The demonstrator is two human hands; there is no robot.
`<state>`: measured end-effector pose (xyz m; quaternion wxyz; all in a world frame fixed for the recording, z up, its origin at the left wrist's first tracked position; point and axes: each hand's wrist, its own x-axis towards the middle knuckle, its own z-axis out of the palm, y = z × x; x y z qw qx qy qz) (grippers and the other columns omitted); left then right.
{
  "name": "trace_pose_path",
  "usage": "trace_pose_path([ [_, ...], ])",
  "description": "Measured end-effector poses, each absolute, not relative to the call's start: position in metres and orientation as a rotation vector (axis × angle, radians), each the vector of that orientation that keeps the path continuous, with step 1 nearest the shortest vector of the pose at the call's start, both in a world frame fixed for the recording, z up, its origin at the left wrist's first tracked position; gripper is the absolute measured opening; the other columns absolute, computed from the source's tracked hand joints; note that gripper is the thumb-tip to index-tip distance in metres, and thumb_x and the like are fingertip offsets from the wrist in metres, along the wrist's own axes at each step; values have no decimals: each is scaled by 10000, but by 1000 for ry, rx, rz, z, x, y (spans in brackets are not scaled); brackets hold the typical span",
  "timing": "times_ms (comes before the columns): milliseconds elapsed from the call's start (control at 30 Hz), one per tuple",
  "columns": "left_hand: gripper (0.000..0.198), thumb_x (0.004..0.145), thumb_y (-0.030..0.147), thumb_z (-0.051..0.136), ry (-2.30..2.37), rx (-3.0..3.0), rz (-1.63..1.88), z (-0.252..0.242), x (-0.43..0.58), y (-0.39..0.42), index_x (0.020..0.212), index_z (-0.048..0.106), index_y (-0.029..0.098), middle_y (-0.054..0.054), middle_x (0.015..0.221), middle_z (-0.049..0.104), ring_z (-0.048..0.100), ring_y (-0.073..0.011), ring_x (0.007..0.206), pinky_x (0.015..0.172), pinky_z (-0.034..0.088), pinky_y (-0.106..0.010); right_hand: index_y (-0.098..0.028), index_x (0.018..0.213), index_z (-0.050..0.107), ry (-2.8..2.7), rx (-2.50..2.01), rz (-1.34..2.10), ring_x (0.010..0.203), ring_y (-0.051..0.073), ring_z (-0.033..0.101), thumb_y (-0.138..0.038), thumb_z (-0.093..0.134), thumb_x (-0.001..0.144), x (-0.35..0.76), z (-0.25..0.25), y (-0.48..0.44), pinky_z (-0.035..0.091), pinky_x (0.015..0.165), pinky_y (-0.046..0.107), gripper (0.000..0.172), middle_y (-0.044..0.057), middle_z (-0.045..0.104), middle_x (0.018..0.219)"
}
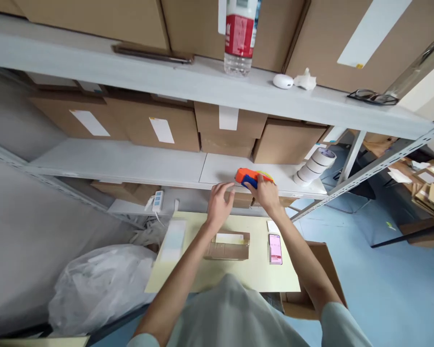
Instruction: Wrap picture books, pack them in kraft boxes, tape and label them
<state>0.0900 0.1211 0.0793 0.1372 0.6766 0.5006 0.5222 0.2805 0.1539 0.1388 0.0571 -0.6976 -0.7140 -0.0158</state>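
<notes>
Orange-and-blue plastic handheld gadget (248, 177) with a yellow-green bit, just off centre toward 3 o'clock, held in the right hand (268, 195), fingers wrapped round its back end. It's up by the front edge of a pale grey shelf (159, 164); can't tell if they touch. Left hand (220, 205) is near it toward 7 o'clock, fingers curled, with a narrow gap to the thumb. Down at 6 o'clock there's a small brown cardboard box (217, 251) on a pale yellow tabletop (258, 241), plus a pink-screened phone (275, 249) between 4 and 5. Stacked white tape rolls (313, 168) stand at 3 o'clock.
</notes>
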Motion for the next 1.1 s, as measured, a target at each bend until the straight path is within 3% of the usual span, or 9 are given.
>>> trace_pose_path([
  [133, 239, 1083, 275, 585, 1400, 2051, 1530, 103, 91, 127, 1262, 739, 244, -92, 1257, 790, 690, -275, 1190, 1091, 558, -454, -28, 1376, 622, -2307, -1947, -99, 1076, 342, 796, -586, 511, 1138, 260, 130, 201, 467, 1077, 399, 616, 268, 821, 1119],
  [300, 237, 1063, 251, 587, 1458, 1981, 1483, 84, 73, 115, 1235, 750, 243, -89, 1228, 794, 705, -275, 1184, 1084, 570, -454, -1, 1353, 658, -2376, -1857, -86, 1133, 345, 764, -470, 588, 1125, 252, 98, 223, 381, 1204, 456, 526, 292, 806, 1173],
  [467, 258, 1042, 302, 595, 1604, 1789, 1395, 18, 45, 85, 1236, 751, 233, -108, 1243, 784, 720, -286, 1187, 1083, 582, -460, -40, 1527, 577, -2206, -1648, -137, 1444, 379, 576, -368, 558, 1129, 261, 61, 196, 333, 1280, 527, 517, 294, 638, 1526],
  [533, 276, 1029, 340, 601, 1690, 1652, 1325, -23, 30, 62, 1236, 745, 229, -121, 1261, 772, 727, -290, 1181, 1074, 594, -460, -81, 1591, 525, -2044, -1614, -106, 1511, 380, 511, -438, 475, 1155, 270, 37, 162, 365, 1270, 544, 566, 267, 548, 1635],
  [633, 366, 998, 463, 643, 1824, 1385, 1188, -85, 10, 19, 1246, 725, 206, -151, 1259, 753, 750, -304, 1131, 1055, 614, -483, -71, 1642, 440, -1856, -1687, 100, 1529, 384, 510, -609, 410, 1144, 282, -12, 91, 427, 1243, 550, 733, 277, 531, 1647],
  [767, 485, 990, 570, 640, 1891, 1175, 1071, -132, 13, -20, 1272, 694, 178, -194, 1286, 738, 753, -324, 1152, 1063, 613, -496, 17, 1641, 399, -1700, -2039, 559, 1407, 454, 646, -779, 412, 1070, 284, -75, 3, 530, 1129, 555, 980, 367, 609, 1534],
  [900, 537, 1008, 600, 625, 1948, 1292, 868, -134, 44, -23, 1324, 686, 171, -214, 1298, 743, 723, -367, 1235, 1101, 575, -503, 22, 1634, 401, -1618, -2211, 874, 1209, 445, 763, -775, 429, 1060, 271, -106, -34, 588, 974, 481, 982, 348, 720, 1378],
  [1000, 679, 938, 649, 707, 2061, 1405, 706, -126, 60, -15, 1345, 691, 106, -271, 1294, 734, 681, -439, 1285, 1117, 540, -537, -6, 1615, 428, -1585, -2234, 843, 1150, 422, 774, -786, 509, 1025, 266, -116, -37, 584, 908, 439, 982, 326, 743, 1333],
  [1100, 668, 868, 648, 772, 2081, 1386, 661, -125, 56, -9, 1256, 749, 104, -255, 1220, 765, 706, -433, 1220, 1068, 552, -500, -66, 1517, 555, -1540, -2184, 831, 942, 353, 782, -772, 494, 1033, 272, -123, -37, 548, 800, 372, 858, 228, 810, 1085],
])
